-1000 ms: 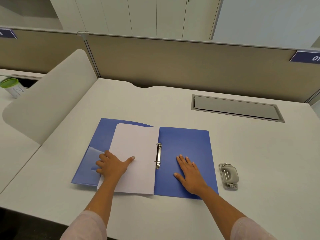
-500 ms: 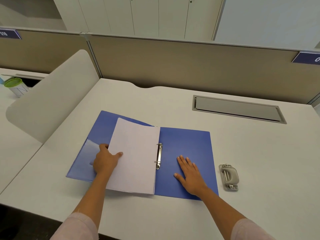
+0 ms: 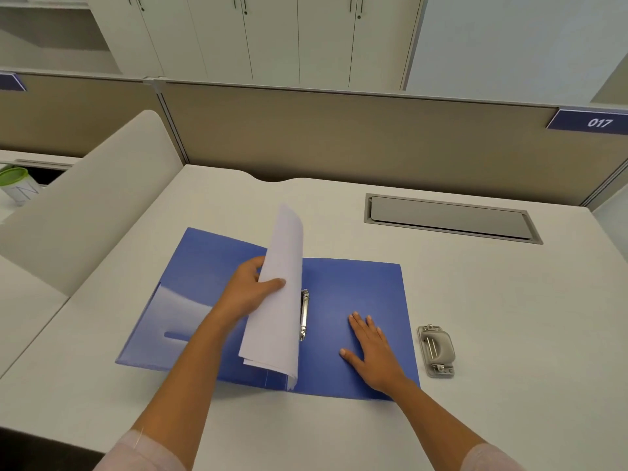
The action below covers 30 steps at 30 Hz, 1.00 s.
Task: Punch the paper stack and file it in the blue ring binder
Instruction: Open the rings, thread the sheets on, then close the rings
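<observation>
Paper stack (image 3: 283, 294), on the binder rings (image 3: 304, 314), stands lifted, gripped by left hand (image 3: 249, 288); right hand (image 3: 372, 348) presses flat on the blue ring binder (image 3: 356, 287).

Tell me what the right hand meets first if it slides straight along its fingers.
Likely nothing: the right hand lies flat on the blue ring binder, fingers pointing away and slightly left. Bare cover lies ahead, then desk; the raised paper stack seems just left of that line.

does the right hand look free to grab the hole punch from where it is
Probably yes: the right hand lies flat and empty on the blue ring binder, and the hole punch sits on the desk just to its right, with nothing between them.
</observation>
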Motion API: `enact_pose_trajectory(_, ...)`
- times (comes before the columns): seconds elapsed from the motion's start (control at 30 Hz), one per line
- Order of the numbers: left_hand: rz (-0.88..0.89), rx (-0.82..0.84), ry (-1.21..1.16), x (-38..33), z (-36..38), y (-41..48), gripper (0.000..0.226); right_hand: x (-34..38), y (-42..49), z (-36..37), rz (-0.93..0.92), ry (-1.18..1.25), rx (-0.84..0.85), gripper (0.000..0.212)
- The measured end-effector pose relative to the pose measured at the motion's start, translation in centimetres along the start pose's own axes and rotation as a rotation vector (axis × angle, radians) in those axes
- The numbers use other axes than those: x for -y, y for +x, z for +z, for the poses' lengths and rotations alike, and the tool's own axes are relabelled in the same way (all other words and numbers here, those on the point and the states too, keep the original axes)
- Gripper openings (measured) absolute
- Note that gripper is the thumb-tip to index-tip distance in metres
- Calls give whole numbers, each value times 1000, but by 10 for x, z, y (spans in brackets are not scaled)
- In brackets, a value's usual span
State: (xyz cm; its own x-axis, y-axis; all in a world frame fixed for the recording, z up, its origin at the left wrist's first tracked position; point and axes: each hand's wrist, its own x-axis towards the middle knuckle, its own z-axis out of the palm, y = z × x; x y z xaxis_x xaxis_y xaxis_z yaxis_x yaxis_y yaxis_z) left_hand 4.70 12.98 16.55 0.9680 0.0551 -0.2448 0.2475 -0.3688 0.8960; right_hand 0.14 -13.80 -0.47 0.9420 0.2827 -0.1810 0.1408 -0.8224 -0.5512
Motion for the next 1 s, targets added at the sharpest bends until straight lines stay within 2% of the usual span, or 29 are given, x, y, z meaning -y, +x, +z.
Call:
enact_pose_trajectory(0.1,9,75,-30,-5,25,-3,37,1,-3,-6,13,89,-16,83)
enact_pose_trajectory(0.27,-50,232,-55,0,65,-7,38,2,-7,-16,145,440,-82,56)
enact_pose_trajectory(0.37,-40,318,62,16,78,-6,62,9,-9,-30,302,794,-147,51)
enact_pose_trajectory(0.47,-9,223,292,43,81,-1,56,8,-8,-44,421,1139,-259,44)
enact_pose_trajectory(0.57,34,161,647,70,79,1,49,0,-9,-51,405,1169,-246,52)
enact_pose_trajectory(0.73,40,155,873,98,82,-2,62,-2,-10,-59,458,1019,-267,43)
enact_pose_trajectory(0.9,77,80,822,103,90,-4,66,-10,-8,-52,469,870,-303,51)
enact_pose_trajectory(1.0,18,-28,570,100,95,-1,57,-10,-7,-50,465,864,-334,48)
